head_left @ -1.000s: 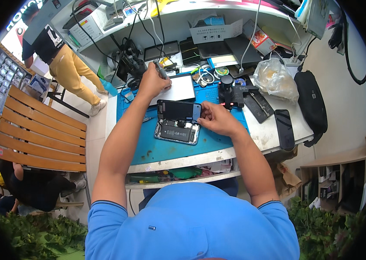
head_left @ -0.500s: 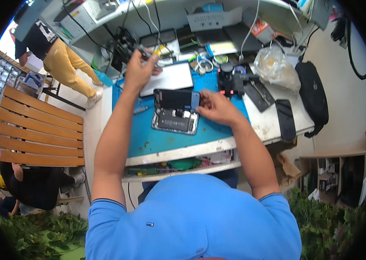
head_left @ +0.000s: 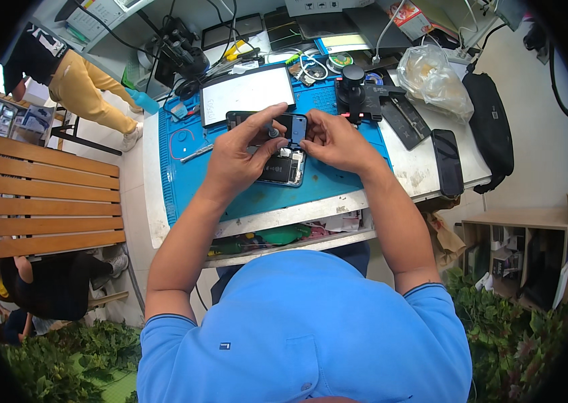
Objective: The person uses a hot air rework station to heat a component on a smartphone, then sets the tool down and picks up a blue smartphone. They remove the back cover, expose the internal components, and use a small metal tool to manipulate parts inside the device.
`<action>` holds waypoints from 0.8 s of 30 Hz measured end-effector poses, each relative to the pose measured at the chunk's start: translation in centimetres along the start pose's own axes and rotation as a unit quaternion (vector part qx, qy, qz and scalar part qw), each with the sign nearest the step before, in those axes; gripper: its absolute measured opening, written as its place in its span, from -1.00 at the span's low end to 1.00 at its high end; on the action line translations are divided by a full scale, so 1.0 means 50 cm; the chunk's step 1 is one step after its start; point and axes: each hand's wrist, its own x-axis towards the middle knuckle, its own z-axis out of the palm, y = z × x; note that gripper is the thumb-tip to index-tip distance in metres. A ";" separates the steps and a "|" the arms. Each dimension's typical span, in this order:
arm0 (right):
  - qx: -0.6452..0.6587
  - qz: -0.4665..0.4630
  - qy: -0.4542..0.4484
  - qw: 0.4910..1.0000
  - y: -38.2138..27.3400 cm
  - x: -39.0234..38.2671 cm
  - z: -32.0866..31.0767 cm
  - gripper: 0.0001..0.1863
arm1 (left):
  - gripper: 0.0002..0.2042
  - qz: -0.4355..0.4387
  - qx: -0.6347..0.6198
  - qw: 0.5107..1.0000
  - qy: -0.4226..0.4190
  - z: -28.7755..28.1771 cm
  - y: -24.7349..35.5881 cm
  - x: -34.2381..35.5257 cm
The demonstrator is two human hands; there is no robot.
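1. Centrally, the left hand (head_left: 240, 158) and the right hand (head_left: 337, 141) meet over an opened black smartphone (head_left: 282, 164) lying on a blue rubber work mat (head_left: 203, 181) that covers the middle of the white bench (head_left: 425, 178).
2. The left hand curls its fingers around the phone's lifted black screen panel (head_left: 284, 122), thumb and forefinger pinching its upper edge; whether it also holds a small tool cannot be told.
3. The right hand is clenched on the right edge of the same panel, fingertips bent inward against it.
4. The phone's exposed body sits just under both hands, near the mat's centre.
5. Behind the hands lies a white rectangular tablet-like board (head_left: 249, 94), and to the right a black round-topped holder (head_left: 354, 84).
6. Further right, a dark flat phone (head_left: 446, 161) rests on the bare bench near a crumpled clear plastic bag (head_left: 435, 80).
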 end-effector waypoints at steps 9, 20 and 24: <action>-0.031 -0.022 0.010 0.999 -0.006 -0.002 0.002 -0.73 | -0.37 0.062 0.077 0.995 0.002 -0.001 -0.007 -0.002; -0.027 -0.023 0.012 0.999 -0.012 -0.005 0.004 -0.72 | -0.37 0.058 0.057 0.996 0.048 -0.009 -0.007 -0.009; -0.036 -0.017 0.011 0.999 -0.026 -0.008 0.001 -0.71 | -0.37 0.042 0.050 0.996 0.064 -0.015 -0.022 -0.011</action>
